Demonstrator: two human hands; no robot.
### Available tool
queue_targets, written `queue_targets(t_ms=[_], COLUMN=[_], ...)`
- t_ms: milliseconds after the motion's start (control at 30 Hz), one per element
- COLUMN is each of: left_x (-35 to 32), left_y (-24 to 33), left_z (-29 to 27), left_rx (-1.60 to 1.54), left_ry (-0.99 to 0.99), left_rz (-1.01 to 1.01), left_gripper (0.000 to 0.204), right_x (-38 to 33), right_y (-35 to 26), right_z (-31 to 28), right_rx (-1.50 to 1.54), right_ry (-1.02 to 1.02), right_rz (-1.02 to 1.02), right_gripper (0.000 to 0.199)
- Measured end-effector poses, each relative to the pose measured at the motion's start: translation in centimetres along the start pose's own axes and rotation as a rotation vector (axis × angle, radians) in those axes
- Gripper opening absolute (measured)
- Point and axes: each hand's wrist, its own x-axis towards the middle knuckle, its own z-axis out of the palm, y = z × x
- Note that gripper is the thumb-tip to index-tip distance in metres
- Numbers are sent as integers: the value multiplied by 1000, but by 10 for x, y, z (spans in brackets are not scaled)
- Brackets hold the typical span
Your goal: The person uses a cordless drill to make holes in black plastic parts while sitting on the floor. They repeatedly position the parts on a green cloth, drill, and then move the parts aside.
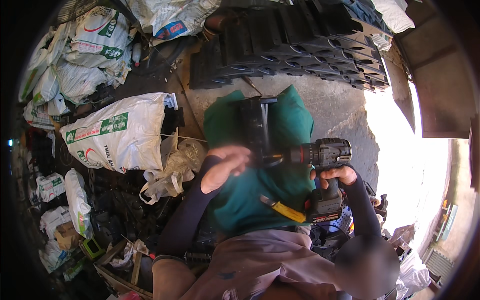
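1. Lying heaped at ten o'clock, white sacks, at least four, overlap too closely for an exact count; several carry green or red printing.
2. At nine o'clock, one large white sack rests on its side, mouth toward three o'clock, with dark pieces showing there; green panels, a red curved emblem and black lettering mark its face.
3. Near that mouth, toward eight o'clock, sits a crumpled translucent plastic bag; its contents cannot be made out.
4. Just left of center, the blurred left hand is near one black part; I cannot tell whether it grips anything.
5. The black part lies on green cloth, toward twelve o'clock.
6. At one o'clock, black pieces are stacked in rows, too tightly to count.
7. At five o'clock, one yellow-handled knife rests on the cloth.
8. At three o'clock, one cordless drill points toward nine; its battery bears lettering.
9. The right hand, apart from the left, is wrapped around the drill's grip.
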Motion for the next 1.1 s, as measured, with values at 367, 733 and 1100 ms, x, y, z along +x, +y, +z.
queue_targets(t_ms=[367,733,1100], left_x=[3,15,8], left_y=[0,-10,-18], left_z=[3,22,37], left_rx=[211,571,584], left_ry=[74,246,370], left_rz=[18,129,225], left_gripper=[18,12,8], right_x=[1,2,3], right_y=[-2,1,4], right_z=[4,2,0], right_rx=[-13,9,24], right_ry=[-11,-2,-13], right_rz=[-37,-36,-37], right_gripper=[42,40,39])
